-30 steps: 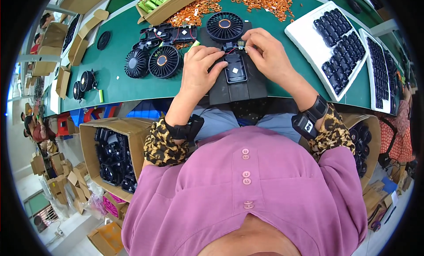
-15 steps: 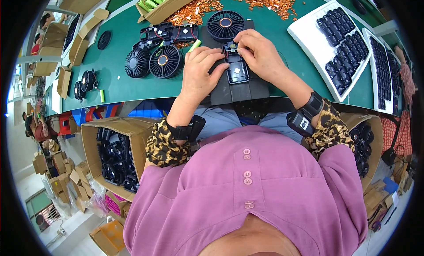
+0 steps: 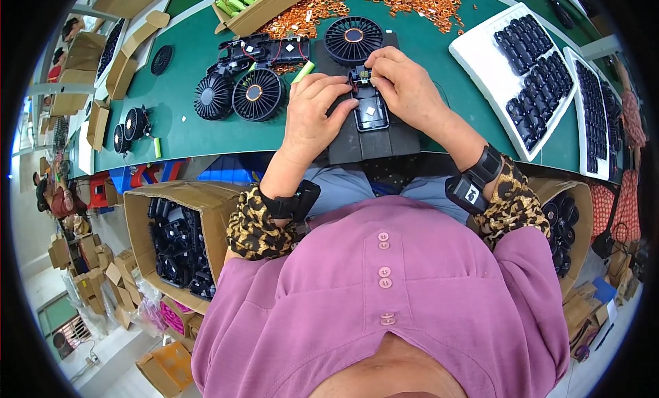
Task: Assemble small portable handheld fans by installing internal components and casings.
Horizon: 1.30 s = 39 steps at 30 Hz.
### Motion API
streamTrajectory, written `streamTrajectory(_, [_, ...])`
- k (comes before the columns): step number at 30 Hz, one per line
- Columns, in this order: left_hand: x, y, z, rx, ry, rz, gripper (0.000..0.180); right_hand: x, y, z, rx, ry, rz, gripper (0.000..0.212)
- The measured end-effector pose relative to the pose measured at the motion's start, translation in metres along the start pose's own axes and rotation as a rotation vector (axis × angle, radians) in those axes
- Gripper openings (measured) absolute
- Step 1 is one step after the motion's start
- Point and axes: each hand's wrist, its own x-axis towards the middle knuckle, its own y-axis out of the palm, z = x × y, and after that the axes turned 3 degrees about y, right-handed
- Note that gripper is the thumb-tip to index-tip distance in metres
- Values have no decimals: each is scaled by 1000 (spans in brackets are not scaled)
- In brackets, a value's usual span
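A black handheld fan lies face up, its round grille [image 3: 353, 39] pointing away from me and its opened handle shell [image 3: 372, 119] nearest me. Beneath it is a dark flat block [image 3: 347, 149]. At the handle's upper end sits a small circuit board [image 3: 362, 76] with a light display piece. My left hand [image 3: 314, 113] closes on the handle's left edge, thumb below the fingers. The thumb and bent fingers of my right hand [image 3: 406, 85] pinch at the board's right side. My fingertips partly hide the contact and any thin wires there.
Left of the block are fan heads [image 3: 258, 94], opened handles with red wires [image 3: 288, 51] and a green cell [image 3: 303, 72]. Orange rings [image 3: 429, 3] and a carton of green cells [image 3: 264, 12] lie beyond. White foam trays [image 3: 473, 61] stand right; cardboard boxes [image 3: 223, 206] flank me.
Both hands stay at the handle and board, with only slight finger shifts. The small board looks a little more exposed between the fingers. The whole view has shifted slightly.
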Motion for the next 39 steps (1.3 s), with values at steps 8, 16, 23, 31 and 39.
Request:
streamTrajectory(8, [13, 1, 1, 40, 6, -12, 11, 3, -2, 11, -150, 9, 58, 9])
streamTrajectory(16, [25, 11, -2, 238, 157, -21, 7, 6, -2, 9, -200, 36, 99, 7])
streamTrajectory(23, [28, 13, -4, 290, 186, 18, 7, 1, -3, 3, -106, 125, 82, 5])
streamTrajectory(31, [23, 8, -8, 257, 95, 28, 6, -21, -5, 3, -38, -74, -101, 14])
streamTrajectory(39, [25, 9, -7, 219, 112, 20, 7, -16, -6, -9, -26, -9, -49, 18])
